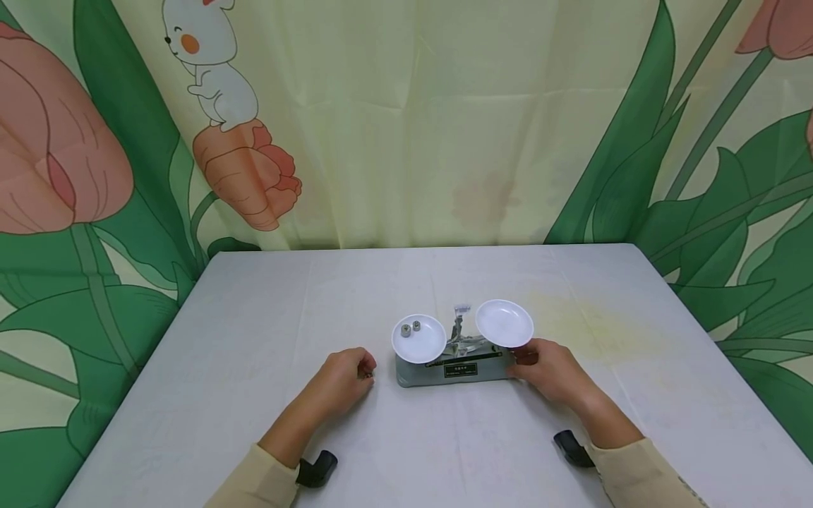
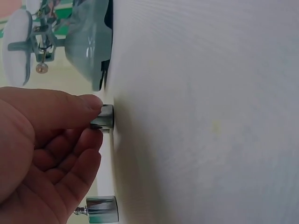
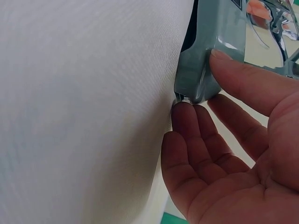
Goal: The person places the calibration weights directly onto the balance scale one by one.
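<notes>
A grey-blue balance scale [image 1: 460, 370] stands on the table with two white pans; the right pan [image 1: 504, 323] sits higher than the left pan [image 1: 419, 351]. Two small metal weights [image 1: 406, 330] stand on the left pan. Left of the scale, my left hand [image 1: 346, 377] pinches a shiny metal weight [image 2: 106, 117] between thumb and fingers, right at the tabletop. A second knobbed weight [image 2: 103, 210] stands beyond that hand in the left wrist view. My right hand [image 1: 545, 370] grips the right end of the scale's base, thumb [image 3: 233, 70] on its front.
A white cloth covers the table [image 1: 254, 310], with a faint yellow stain at its back right. Behind the far edge hangs a curtain [image 1: 406, 141] printed with tulips, leaves and a rabbit on a carrot. Black wrist cameras [image 1: 317, 469] sit under both forearms.
</notes>
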A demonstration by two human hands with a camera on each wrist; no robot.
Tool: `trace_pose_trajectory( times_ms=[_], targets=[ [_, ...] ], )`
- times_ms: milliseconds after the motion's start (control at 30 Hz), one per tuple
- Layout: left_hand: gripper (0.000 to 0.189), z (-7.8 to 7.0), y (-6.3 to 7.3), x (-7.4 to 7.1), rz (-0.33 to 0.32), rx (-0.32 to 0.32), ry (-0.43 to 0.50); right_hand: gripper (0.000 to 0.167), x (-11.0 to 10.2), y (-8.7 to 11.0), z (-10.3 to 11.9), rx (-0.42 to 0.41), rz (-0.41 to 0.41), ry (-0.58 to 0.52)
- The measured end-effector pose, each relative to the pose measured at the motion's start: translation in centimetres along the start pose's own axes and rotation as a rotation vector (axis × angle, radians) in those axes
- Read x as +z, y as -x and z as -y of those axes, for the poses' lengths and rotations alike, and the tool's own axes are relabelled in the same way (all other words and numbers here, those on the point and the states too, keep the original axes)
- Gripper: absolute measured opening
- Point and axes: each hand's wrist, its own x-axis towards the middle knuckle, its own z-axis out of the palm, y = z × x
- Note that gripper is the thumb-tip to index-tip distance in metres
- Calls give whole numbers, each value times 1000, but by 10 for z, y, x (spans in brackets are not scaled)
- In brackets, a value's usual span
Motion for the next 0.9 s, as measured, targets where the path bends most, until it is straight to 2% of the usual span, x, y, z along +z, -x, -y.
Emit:
trace_pose_trajectory(
  times_ms=[567,733,900],
  targets=[
    [16,0,-1,-1,50,-37,-12,45,-1,0,-1,-10,-1,0],
    [16,-4,2,-4,53,-33,-12,47,-1,0,0,-13,5,2],
    [15,-13,5,-14,41,-26,-2,46,-2,1,1,-9,3,-1]
  ],
)
